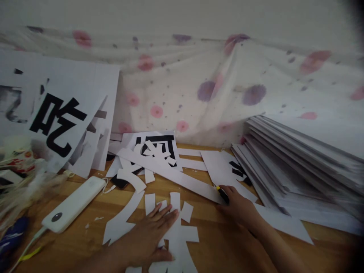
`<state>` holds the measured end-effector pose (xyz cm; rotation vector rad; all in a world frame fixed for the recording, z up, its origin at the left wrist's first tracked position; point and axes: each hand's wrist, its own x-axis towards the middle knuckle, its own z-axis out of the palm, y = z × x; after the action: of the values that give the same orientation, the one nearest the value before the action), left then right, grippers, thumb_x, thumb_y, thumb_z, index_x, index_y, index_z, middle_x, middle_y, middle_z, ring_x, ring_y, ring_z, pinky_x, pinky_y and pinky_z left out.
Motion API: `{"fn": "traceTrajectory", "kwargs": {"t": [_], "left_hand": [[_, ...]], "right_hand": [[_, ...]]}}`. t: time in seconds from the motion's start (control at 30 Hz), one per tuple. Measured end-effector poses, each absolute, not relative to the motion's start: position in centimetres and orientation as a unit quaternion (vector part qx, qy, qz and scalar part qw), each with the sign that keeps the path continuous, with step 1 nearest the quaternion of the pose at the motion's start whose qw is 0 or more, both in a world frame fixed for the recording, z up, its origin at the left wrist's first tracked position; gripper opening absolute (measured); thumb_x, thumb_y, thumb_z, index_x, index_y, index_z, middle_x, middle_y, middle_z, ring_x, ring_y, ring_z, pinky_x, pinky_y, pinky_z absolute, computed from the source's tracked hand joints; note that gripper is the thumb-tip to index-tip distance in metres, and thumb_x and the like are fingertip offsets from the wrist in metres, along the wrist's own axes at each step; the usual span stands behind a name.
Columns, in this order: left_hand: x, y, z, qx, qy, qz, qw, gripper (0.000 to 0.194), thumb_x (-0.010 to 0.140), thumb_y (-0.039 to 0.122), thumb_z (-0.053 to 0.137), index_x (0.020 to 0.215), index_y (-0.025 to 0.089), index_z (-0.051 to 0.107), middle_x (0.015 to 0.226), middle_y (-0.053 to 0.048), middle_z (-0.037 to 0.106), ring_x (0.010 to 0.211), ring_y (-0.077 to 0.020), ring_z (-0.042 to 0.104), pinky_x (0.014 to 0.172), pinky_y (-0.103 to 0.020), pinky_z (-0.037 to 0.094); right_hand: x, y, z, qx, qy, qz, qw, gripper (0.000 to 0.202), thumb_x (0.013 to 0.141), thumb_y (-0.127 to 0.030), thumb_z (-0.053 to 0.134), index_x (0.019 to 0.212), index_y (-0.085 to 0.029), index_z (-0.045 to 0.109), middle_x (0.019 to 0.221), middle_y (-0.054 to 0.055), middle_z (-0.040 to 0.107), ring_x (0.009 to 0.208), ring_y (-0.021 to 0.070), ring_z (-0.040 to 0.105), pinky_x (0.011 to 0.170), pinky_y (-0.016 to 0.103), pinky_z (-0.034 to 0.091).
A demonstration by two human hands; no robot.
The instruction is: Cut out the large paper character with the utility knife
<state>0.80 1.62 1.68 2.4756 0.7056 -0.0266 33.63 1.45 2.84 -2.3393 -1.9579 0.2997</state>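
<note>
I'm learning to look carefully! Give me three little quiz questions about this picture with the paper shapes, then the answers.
1. True or false: the left hand lies flat on the white paper cut-out.
2. What does the right hand hold? A) scissors B) a yellow-and-black cutter C) a glue stick
3. Fill in: the white power bank lies on the wooden ____.

Key: 1 true. 2 B, the cutter, its tip beside a paper strip. 3 table.
</note>
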Motion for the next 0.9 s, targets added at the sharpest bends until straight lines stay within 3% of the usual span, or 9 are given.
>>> {"fn": "traceTrajectory", "kwargs": {"t": [0.2,0.4,0.5,0.57,0.63,0.73,0.9], "left_hand": [[-1.5,0.9,2.8,0.915,0.3,-0.024,0.269,0.086,0.082,0.065,0.043,0.146,0.027,-0.001,0.153,-0.008,0.01,0.14,-0.0324,0.005,0.112,-0.057,0.012],[-5.4,0.4,2.2,0.901,0.355,-0.004,0.251,0.082,0.084,0.058,0.048,0.146,0.032,0.002,0.154,-0.005,0.012,0.14,-0.0331,0.009,0.111,-0.055,0.019],[-7.1,1.0,2.2,0.903,0.375,0.044,0.206,0.078,0.083,0.05,0.054,0.146,0.033,0.011,0.15,-0.006,0.03,0.137,-0.033,0.026,0.108,-0.053,0.027],[-7.1,1.6,2.7,0.894,0.405,0.076,0.179,0.07,0.085,0.043,0.053,0.145,0.032,0.018,0.134,-0.007,0.052,0.122,-0.0297,0.047,0.1,-0.049,0.038],[-5.9,2.2,3.5,0.884,0.426,0.105,0.161,0.055,0.089,0.035,0.047,0.141,0.03,0.03,0.112,-0.006,0.064,0.103,-0.0248,0.058,0.089,-0.043,0.045],[-2.5,3.0,4.4,0.897,0.394,0.144,0.139,0.042,0.088,0.026,0.046,0.13,0.025,0.045,0.113,-0.007,0.062,0.103,-0.0244,0.057,0.089,-0.043,0.046],[4.2,4.7,3.8,0.916,0.33,0.163,0.156,0.044,0.083,0.025,0.057,0.126,0.019,0.047,0.13,-0.012,0.051,0.121,-0.0256,0.045,0.102,-0.045,0.037]], "right_hand": [[32.8,0.6,4.1,-0.765,-0.64,0.068,-0.033,0.053,0.077,-0.033,0.056,0.126,-0.014,0.049,0.119,0.014,0.056,0.093,0.0308,0.062,0.067,0.037,0.042],[32.8,-1.8,4.8,-0.754,-0.649,0.057,-0.084,0.043,0.073,-0.035,0.059,0.11,-0.012,0.059,0.111,0.015,0.059,0.09,0.0315,0.063,0.068,0.037,0.041],[32.5,-3.3,4.7,-0.753,-0.647,0.063,-0.104,0.041,0.071,-0.033,0.06,0.107,-0.012,0.061,0.107,0.015,0.061,0.091,0.033,0.063,0.07,0.039,0.042],[32.1,-4.2,4.7,-0.75,-0.648,0.071,-0.113,0.043,0.071,-0.032,0.06,0.109,-0.013,0.06,0.107,0.016,0.063,0.092,0.0343,0.063,0.073,0.042,0.042],[32.0,-4.9,4.8,-0.749,-0.647,0.079,-0.118,0.045,0.073,-0.031,0.059,0.114,-0.013,0.059,0.108,0.016,0.064,0.093,0.0351,0.063,0.074,0.043,0.043],[32.2,-5.4,5.1,-0.75,-0.644,0.093,-0.121,0.047,0.074,-0.029,0.059,0.118,-0.014,0.057,0.114,0.016,0.063,0.1,0.0338,0.061,0.078,0.043,0.043],[33.4,-5.8,4.8,-0.753,-0.638,0.097,-0.123,0.048,0.073,-0.027,0.059,0.118,-0.014,0.058,0.117,0.014,0.062,0.102,0.0324,0.06,0.079,0.041,0.044]]}}
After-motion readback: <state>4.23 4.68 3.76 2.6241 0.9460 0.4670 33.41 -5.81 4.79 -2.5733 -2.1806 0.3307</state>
